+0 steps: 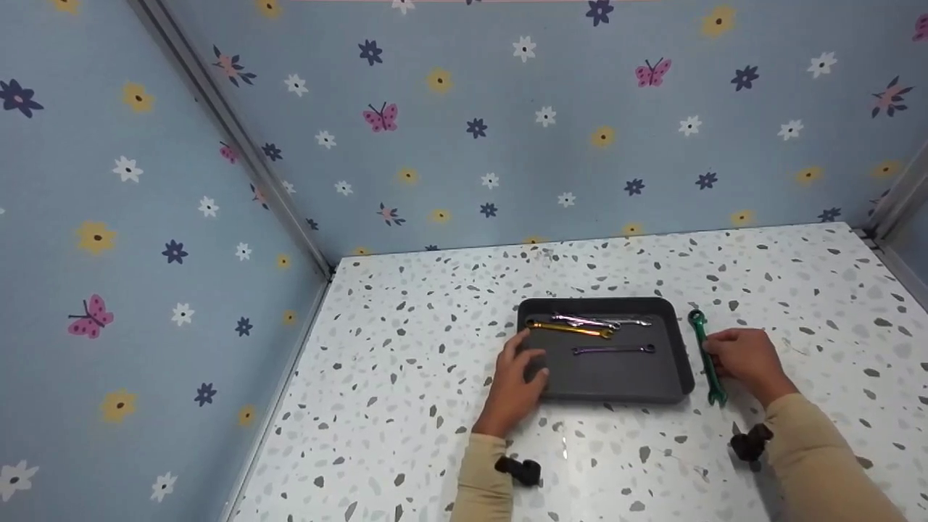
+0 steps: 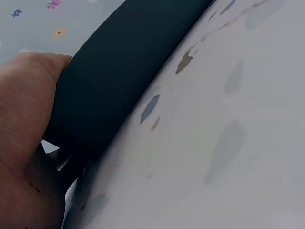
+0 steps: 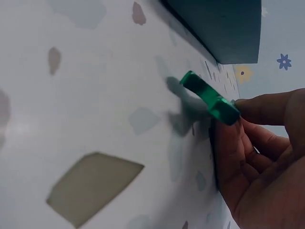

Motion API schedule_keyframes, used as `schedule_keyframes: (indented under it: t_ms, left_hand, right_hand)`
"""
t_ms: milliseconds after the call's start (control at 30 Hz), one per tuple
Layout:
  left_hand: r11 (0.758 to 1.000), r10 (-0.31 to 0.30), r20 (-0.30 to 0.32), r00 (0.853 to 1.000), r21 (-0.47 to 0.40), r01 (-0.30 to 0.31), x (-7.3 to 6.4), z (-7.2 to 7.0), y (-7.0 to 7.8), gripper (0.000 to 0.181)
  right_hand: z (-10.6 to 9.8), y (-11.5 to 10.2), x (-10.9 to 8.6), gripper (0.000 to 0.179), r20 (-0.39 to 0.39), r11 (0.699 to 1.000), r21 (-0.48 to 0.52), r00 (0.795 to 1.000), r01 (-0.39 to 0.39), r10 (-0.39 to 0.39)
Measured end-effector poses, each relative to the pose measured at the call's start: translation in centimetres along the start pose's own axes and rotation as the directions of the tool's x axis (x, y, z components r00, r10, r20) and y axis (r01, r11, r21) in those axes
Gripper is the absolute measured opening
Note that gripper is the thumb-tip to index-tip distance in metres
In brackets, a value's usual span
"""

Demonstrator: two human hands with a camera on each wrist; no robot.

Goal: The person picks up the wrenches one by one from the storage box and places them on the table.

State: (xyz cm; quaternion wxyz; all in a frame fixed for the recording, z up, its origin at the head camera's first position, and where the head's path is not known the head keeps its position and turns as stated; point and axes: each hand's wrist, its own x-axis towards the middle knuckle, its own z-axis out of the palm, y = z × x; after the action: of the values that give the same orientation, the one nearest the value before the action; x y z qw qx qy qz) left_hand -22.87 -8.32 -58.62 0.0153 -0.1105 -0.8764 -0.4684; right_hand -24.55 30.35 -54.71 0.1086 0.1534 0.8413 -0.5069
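My right hand [image 1: 750, 361] pinches a green combination wrench [image 1: 706, 355] by its shaft, beside the tray's right side. Its ring end points to the far side and its open end to the near side. In the right wrist view the green open end [image 3: 209, 98] casts a shadow on the table close below. My left hand [image 1: 515, 384] rests over the left rim of a dark grey tray [image 1: 616, 384], fingers spread. Inside the tray lie a gold wrench [image 1: 569, 329], a purple wrench [image 1: 615, 349], a pinkish wrench [image 1: 580, 320] and a silver wrench [image 1: 636, 322].
The speckled white table [image 1: 391, 377] surrounds the tray. A blue flowered panel [image 1: 507, 145] rises behind the table, with another panel [image 1: 145, 290] on the left. Small black cameras [image 1: 518, 470] are strapped at both wrists.
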Motion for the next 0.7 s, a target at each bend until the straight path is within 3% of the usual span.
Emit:
schedule_keyframes:
  t_ms: [167, 367, 700]
  left_hand:
    - [1.000, 0.004, -0.005, 1.000, 0.002, -0.004, -0.10, 0.06, -0.10, 0.034]
    - [0.999, 0.046, -0.013, 0.999, 0.007, -0.045, 0.01, 0.08, -0.01, 0.032]
    - [1.000, 0.009, -0.007, 1.000, 0.009, -0.009, 0.08, 0.09, -0.03, 0.034]
  right_hand:
    - [0.21, -0.32, -0.07, 0.042, -0.015, 0.995, -0.101, 1.000, 0.008, -0.010]
    - [0.22, -0.45, -0.34, 0.042, -0.055, 0.966, -0.256, 0.997, 0.034, -0.049]
    - [-0.28, 0.45, -0.16, 0.045, -0.015, 0.966, -0.246, 0.996, 0.081, -0.088]
